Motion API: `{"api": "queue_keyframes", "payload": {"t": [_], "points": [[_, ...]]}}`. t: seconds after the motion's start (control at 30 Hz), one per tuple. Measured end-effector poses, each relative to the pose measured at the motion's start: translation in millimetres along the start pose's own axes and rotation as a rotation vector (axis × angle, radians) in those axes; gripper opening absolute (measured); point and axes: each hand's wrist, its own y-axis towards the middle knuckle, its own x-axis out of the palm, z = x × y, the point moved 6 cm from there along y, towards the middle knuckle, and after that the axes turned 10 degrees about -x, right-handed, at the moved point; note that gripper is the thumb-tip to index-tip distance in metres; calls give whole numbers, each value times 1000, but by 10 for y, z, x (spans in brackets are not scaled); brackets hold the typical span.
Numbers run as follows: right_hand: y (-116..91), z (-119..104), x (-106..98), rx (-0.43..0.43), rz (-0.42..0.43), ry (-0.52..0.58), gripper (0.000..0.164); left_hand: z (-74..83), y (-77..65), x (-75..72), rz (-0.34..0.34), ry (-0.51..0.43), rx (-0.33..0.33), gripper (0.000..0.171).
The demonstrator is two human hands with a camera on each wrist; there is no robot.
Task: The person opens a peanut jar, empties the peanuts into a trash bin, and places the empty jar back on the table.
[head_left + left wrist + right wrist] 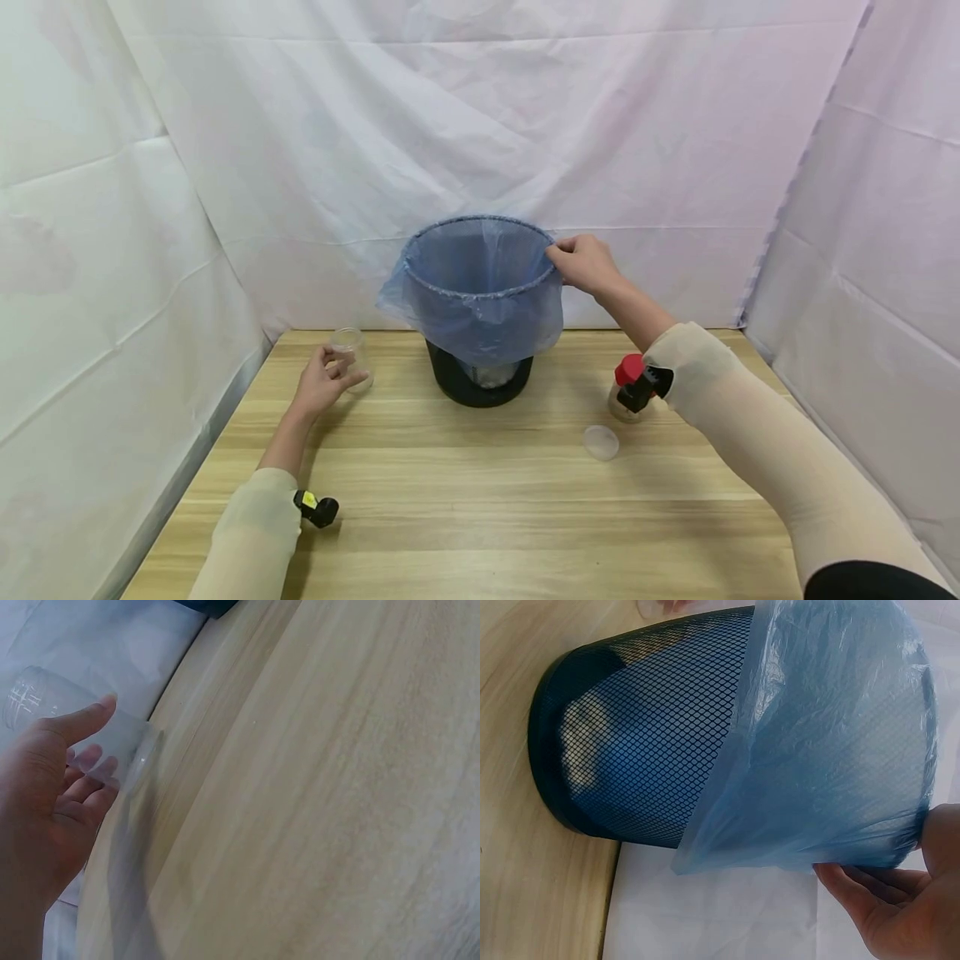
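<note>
Blue bag (487, 325) lines mesh bin (690, 697), right hand (585, 262) pinching both at rim (480, 296); left hand (318, 383), well apart, curled round clear jar (351, 340); red-lidded jar (615, 403), contents unclear

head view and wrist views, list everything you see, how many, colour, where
table: 1, light wood, below everything
bin: 1, black mesh, far middle of table
bag: 1, blue, lining bin, folded over outside
clear jar: 1, colourless, on table, left
red-lid jar: 1, red and clear, on table, right
disc: 1, translucent white, near red-lid jar
cloth: sheets uncounted, white, behind and both sides
wrist cameras: 2, black, one per sleeve
black item: 1, bottom right, unclear
sleeves: 2, cream, left and right
left hand: 1, bare, at clear jar
right hand: 1, bare, pinching bag
</note>
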Motion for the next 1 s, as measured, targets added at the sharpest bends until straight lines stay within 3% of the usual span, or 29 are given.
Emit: {"api": "queue_keyframes", "payload": {"t": [0.23,0.53,0.77,1.0], "points": [[0,-8,0,2,1,4,36,-31,35,-3,-1,-4,-5,85],[9,-16,3,13,-14,8,37,-28,26,-11,17,16,7,83],[21,-10,21,22,-33,6,45,-32,-3,-30,30,38,-13,92],[40,-6,39,18,-29,4,42,102,-56,-147,105,2,35,104]]}}
